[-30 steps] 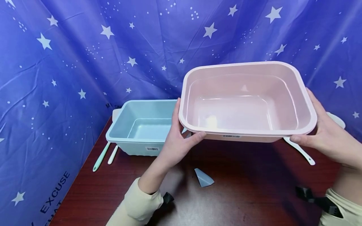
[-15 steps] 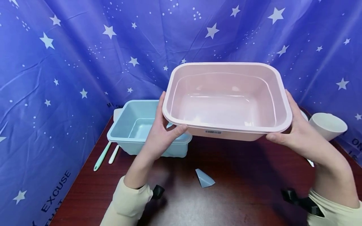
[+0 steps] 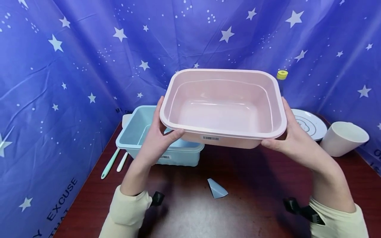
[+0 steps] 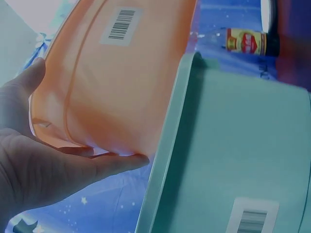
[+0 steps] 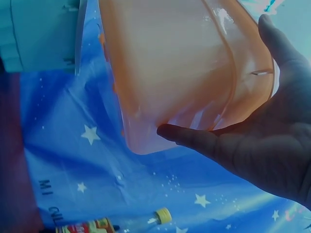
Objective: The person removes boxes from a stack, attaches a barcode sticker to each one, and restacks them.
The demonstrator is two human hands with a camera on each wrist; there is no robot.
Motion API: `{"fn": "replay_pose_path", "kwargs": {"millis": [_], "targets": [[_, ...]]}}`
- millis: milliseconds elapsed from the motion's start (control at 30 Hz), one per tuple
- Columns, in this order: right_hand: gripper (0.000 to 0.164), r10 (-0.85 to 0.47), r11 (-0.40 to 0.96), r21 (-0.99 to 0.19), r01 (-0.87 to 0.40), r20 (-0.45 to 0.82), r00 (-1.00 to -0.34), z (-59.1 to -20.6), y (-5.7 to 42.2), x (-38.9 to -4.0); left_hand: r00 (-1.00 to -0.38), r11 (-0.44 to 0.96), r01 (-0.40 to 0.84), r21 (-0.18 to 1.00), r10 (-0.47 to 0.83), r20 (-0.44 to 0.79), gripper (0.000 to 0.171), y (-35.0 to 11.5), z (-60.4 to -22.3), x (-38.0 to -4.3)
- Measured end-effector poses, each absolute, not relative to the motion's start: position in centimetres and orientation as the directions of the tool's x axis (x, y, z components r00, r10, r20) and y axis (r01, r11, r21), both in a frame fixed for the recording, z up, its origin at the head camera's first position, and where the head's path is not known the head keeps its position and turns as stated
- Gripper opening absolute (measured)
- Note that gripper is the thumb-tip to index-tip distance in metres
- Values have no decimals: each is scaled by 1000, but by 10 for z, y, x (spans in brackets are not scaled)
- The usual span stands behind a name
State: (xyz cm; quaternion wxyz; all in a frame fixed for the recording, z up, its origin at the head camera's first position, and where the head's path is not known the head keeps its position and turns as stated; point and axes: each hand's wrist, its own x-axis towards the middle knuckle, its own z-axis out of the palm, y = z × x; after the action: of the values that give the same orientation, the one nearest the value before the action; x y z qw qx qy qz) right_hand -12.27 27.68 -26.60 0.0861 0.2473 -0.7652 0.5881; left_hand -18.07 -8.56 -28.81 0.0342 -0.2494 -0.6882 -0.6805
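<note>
A pink plastic basin (image 3: 223, 115) hangs above the table, tilted so that its inside faces me. My left hand (image 3: 159, 138) grips its left end, with the thumb at the front rim and fingers along the side. At the other end my right hand (image 3: 294, 142) holds it the same way. Both wrist views show the basin's outer wall from below, looking orange there. Behind and left of my left hand a light blue basin (image 3: 184, 155) stands on the table, its right part partly covered by the pink one.
Two handles, one green (image 3: 110, 164) and one white (image 3: 122, 162), stick out beside the blue basin. A blue scrap (image 3: 217, 189) lies on the table (image 3: 244, 211). At the right are a white plate (image 3: 312, 124) and a white cup (image 3: 342, 140). A yellow-capped bottle (image 5: 141, 223) stands behind.
Both hands have carried the pink basin to the left, partly in front of the blue basin. The plate, cup and yellow bottle cap have come into sight on the right.
</note>
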Motion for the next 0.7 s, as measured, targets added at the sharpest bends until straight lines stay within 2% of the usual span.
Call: {"fn": "replay_pose_path", "kwargs": {"millis": [167,400,700], "targets": [[112,-276,222,-847,-483,420,-865,-266,264,-129,-876,-47,391,919,287,387,105,-98,-287,-182],[110,-273,186,-853,-488,432,-860,-266,243,-140,-878,-31,409,912,260,403,105,-119,-287,-186],[110,-233,306,-842,-443,385,-893,-267,220,-151,-882,-8,421,907,230,412,98,-143,-285,-191]]}}
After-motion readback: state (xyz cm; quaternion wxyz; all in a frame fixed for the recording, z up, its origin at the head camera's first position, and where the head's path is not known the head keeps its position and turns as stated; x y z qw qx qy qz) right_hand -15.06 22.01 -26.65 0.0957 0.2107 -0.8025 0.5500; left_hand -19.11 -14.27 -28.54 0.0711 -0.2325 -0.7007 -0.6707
